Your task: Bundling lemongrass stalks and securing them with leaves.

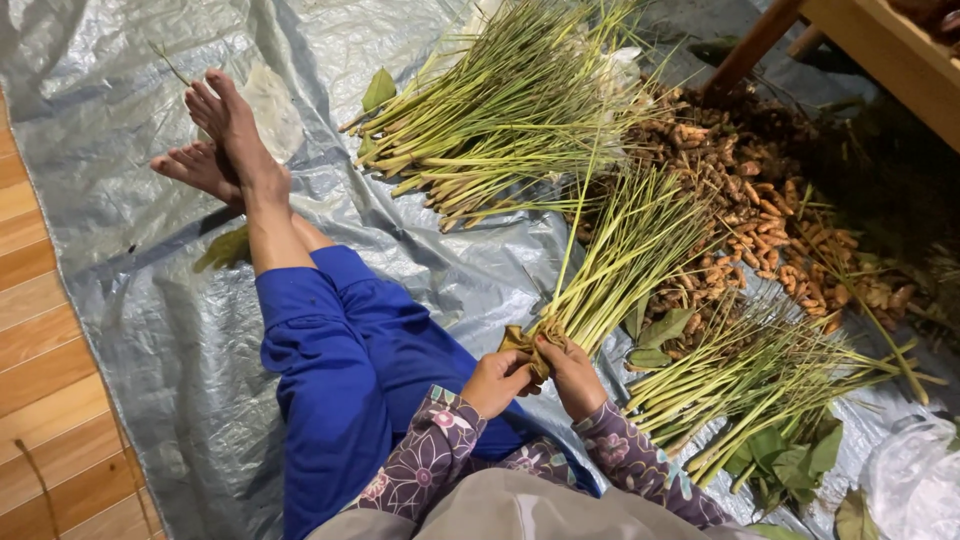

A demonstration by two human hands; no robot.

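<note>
Left hand: my left hand (495,380) is curled shut around the dry brown strip (522,345) at the butt end of the lemongrass bundle (615,260); my fingers are folded in tight with no gap showing.

Right hand: my right hand (572,375) grips the base of the same bundle, fingers wrapped closed over the stalks and the strip, thumb side towards my left hand; the two hands touch.

Bundle: it rises from my hands up and to the right, its stalks fanning out, pale at the base and green further up, over the grey tarpaulin (130,250).

Strip: it sits wrapped at the bundle's base between my hands; I cannot tell whether it is knotted.

Legs: my blue trousers (340,370) stretch out to the left of my hands, with my bare feet (225,140) crossed at the far end of the sheet.

Far pile: a large heap of loose lemongrass (500,110) lies beyond the bundle.

Near pile: more stalks (760,385) lie just right of my right hand, on green leaves (790,465).

Roots: a mound of orange-brown rhizomes (740,190) lies behind the bundle, to the right.

Floor: wooden boards (40,340) run along the left edge of the sheet.
</note>
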